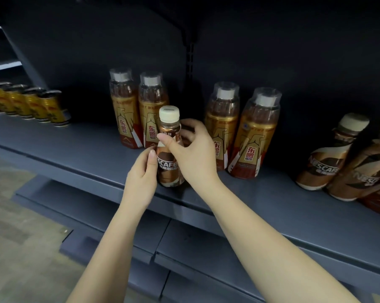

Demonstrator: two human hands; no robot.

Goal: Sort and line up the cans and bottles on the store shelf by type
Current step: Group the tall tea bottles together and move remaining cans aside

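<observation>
Shelf: dark grey store shelving is running from left to right across the view, with a lower tier showing beneath its front edge.
Coffee bottle: a brown Nescafé bottle with a cream cap is standing upright near the front of the shelf, just before the left pair of gold bottles, with both hands around it.
Left hand: it is reaching up from below and pressing against the bottle's left side at label height, fingers curling lightly round it, thumb lying along the label edge.
Right hand: it is wrapping the bottle's right side and shoulder, thumb pinching at the front of the neck, the other fingers curving behind.
Left pair of gold bottles: two gold-labelled energy drink bottles are standing side by side, touching, behind the coffee bottle.
Right pair of gold bottles: two more of the same kind are standing just beside the right hand.
Far coffee bottles: more Nescafé bottles are leaning together at the right end of the shelf, well apart from the held one.
Cans: gold cans are standing in a row at the far left.
</observation>
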